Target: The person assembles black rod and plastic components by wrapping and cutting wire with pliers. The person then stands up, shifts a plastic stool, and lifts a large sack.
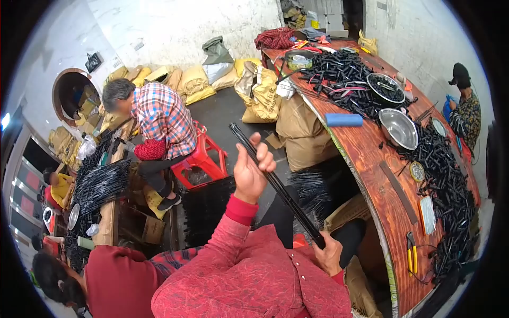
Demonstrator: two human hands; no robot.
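A bundle of long thin black rods [289, 200] slants in front of my body, its upper end to the left and its lower end to the right. My right hand [330, 252] is closed round the lower end. Nearer the upper end, the rods pass across my left hand [251, 172] between thumb and fingers; that hand is open, its thumb raised and its fingers apart and loosely bent. What the rods are for does not show.
On my right stands a wooden table [374, 161] with heaps of black parts [445, 196], a metal bowl [398, 129] and yellow-handled pliers [411, 253]. A person in a checked shirt [161, 119] sits on a red stool [204, 161] at a left bench. Another person [119, 281] is close on my left.
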